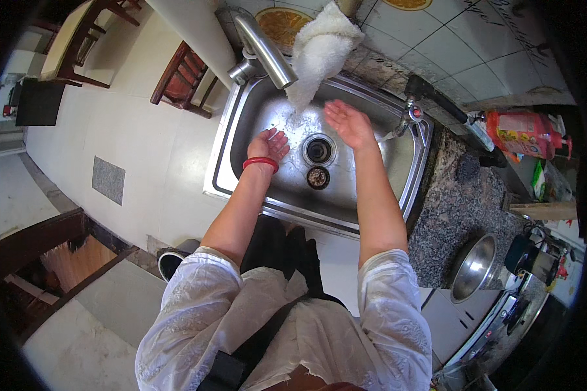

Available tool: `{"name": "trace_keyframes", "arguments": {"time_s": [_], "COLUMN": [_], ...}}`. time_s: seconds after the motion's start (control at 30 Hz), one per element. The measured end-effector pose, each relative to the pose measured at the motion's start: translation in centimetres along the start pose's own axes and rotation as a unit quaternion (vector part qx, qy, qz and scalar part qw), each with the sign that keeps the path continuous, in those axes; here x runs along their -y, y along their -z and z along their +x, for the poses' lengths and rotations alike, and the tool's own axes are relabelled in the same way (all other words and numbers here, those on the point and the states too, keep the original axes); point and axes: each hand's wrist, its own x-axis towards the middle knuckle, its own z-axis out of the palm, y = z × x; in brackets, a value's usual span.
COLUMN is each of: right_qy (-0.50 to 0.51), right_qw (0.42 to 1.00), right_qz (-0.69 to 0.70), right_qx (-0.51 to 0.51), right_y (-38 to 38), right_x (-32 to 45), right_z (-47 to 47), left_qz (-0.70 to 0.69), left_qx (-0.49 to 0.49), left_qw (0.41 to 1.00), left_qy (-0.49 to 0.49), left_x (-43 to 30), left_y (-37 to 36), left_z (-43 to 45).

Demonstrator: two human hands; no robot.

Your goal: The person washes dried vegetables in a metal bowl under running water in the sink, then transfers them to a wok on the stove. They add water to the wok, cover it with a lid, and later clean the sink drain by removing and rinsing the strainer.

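Note:
Both of my hands hang over a stainless steel sink (293, 195), apart from each other. My left hand (269, 143), with a red bangle at its wrist, is palm up with its fingers slightly curled and holds nothing. On the right, my right hand (348, 124) has its fingers extended, somewhat blurred, and nothing in it. Between and below them lie the sink drain (319, 150) and a round, dark strainer (318, 177) with bits in it. A brushed metal faucet (269, 51) reaches over the basin beside a hanging white towel (320, 49). No running water can be made out under its spout.
A second tap (413, 115) stands at the basin's right corner. A red pump bottle (523, 134) lies past it. The granite counter (435, 234) bears a steel bowl (474, 268) near its edge. A wooden chair (181, 80) and a bin (171, 264) are at left.

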Motion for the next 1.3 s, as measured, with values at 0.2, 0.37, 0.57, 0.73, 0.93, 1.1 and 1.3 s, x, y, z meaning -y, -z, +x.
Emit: {"name": "trace_keyframes", "arguments": {"time_s": [0.2, 0.37, 0.57, 0.73, 0.93, 1.1, 1.3], "right_qy": [0.019, 0.040, 0.011, 0.280, 0.349, 0.224, 0.188], "right_qw": [0.977, 0.981, 0.916, 0.666, 0.463, 0.403, 0.526], "right_qz": [0.131, 0.157, -0.389, -0.680, -0.792, -0.861, -0.829], "right_qx": [-0.170, -0.104, -0.102, -0.124, 0.191, 0.216, -0.018], "right_y": [7.2, 8.4, 3.1, 1.4, -3.8, 5.6, 5.3], "right_x": [0.5, 2.2, -4.2, -10.9, -17.8, -9.7, -5.1], "right_z": [-1.8, -2.7, 2.7, 10.2, 5.5, 2.0, -0.7], "left_qz": [-0.008, -0.020, 0.002, 0.002, 0.004, 0.003, -0.003], "left_qx": [0.007, 0.028, 0.093, 0.124, 0.173, 0.168, 0.187], "left_qw": [1.000, 0.999, 0.995, 0.992, 0.984, 0.985, 0.982], "left_qy": [-0.025, -0.031, -0.046, -0.035, -0.040, -0.032, -0.032], "left_x": [-1.5, -2.6, -3.8, -4.8, -5.7, -6.2, -5.7], "left_y": [0.4, 1.1, 2.1, 2.4, 3.6, 3.4, 2.8], "left_z": [-0.6, -1.4, -2.4, -4.5, -6.1, -6.9, -6.6]}}
